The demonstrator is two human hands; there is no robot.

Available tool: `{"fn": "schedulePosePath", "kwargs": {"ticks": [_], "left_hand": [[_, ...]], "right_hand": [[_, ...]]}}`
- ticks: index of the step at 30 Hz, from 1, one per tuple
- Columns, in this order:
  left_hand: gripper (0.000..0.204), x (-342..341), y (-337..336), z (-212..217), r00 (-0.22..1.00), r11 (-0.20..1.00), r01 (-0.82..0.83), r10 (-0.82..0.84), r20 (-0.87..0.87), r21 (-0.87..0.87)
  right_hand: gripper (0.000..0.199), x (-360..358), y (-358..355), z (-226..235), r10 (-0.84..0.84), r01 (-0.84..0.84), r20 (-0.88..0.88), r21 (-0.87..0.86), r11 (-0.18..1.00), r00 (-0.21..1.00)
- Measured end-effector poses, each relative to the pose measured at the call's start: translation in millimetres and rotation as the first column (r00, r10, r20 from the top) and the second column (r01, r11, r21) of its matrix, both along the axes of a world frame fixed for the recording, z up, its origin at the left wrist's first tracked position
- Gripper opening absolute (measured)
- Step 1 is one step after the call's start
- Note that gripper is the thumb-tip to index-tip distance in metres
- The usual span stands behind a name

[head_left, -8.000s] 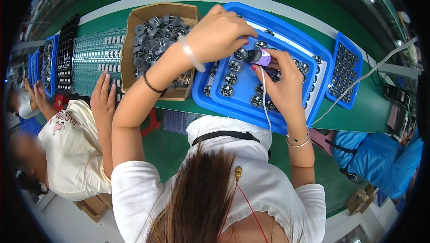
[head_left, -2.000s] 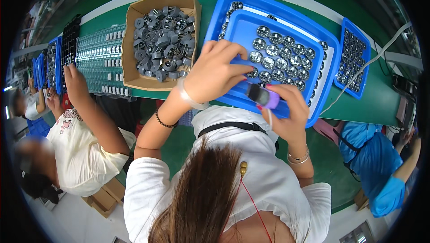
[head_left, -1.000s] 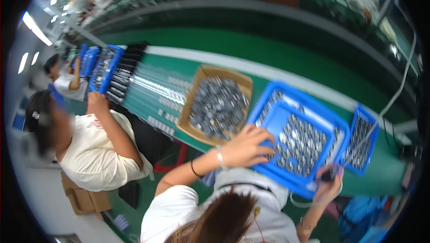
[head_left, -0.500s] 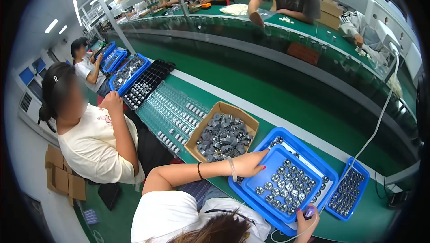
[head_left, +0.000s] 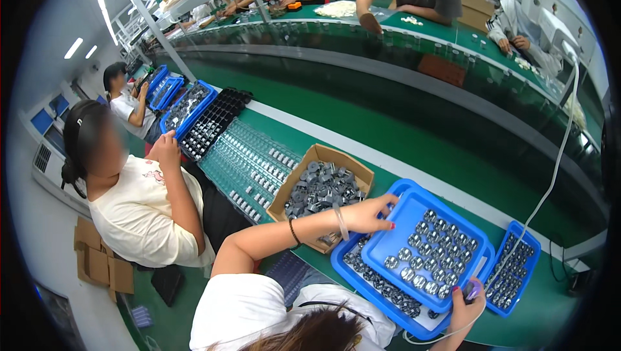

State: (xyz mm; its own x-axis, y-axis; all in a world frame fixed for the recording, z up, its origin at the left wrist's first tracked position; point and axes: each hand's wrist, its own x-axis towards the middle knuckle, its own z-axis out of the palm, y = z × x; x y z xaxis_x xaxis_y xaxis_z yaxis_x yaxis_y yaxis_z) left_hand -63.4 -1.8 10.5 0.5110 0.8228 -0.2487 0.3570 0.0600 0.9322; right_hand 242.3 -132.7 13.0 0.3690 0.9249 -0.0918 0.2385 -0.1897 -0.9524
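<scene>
btwn 2 hands (head_left: 367, 215) (head_left: 462, 313), 1 upper blue tray (head_left: 402, 231)

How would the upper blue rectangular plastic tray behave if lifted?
The tray is probably stiff: it shows no visible sag. The small round silver-and-black parts in it might slide, since no dividers show. Bunched toward its right side, they may make that side heavier.

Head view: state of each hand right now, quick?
Left hand: closed on the edge of the upper blue tray.
Right hand: closed, holding a purple tool, thumb at the same tray's corner.
</scene>
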Motion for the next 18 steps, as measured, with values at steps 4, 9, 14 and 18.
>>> {"fn": "schedulePosePath", "kwargs": {"ticks": [4, 9, 14, 18], "left_hand": [[0.054, -1.2, 24.4, 15.3, 0.99, 0.984, 0.023, 0.002, 0.138, -0.178], [0.05, 3.4, 48.2, 22.5, 0.984, 0.981, -0.006, 0.041, 0.176, -0.192], [0.054, 14.7, 78.2, 17.3, 0.966, 0.974, -0.119, 0.159, 0.206, -0.195], [0.057, 16.8, 110.6, 43.3, 0.937, 0.934, -0.347, 0.35, 0.015, -0.083]], "right_hand": [[0.036, 4.5, 17.1, 0.6, -0.022, 0.021, -0.016, -0.041, 0.999, 1.0], [0.063, -8.6, 30.1, 6.7, -0.125, 0.135, -0.071, 0.165, 0.977, 0.99], [0.066, 8.1, 18.2, -14.0, -0.379, 0.441, -0.238, 0.317, 0.84, 0.894], [0.048, 25.2, 3.0, -9.4, -0.615, 0.64, -0.176, 0.227, 0.734, 0.768]]}}
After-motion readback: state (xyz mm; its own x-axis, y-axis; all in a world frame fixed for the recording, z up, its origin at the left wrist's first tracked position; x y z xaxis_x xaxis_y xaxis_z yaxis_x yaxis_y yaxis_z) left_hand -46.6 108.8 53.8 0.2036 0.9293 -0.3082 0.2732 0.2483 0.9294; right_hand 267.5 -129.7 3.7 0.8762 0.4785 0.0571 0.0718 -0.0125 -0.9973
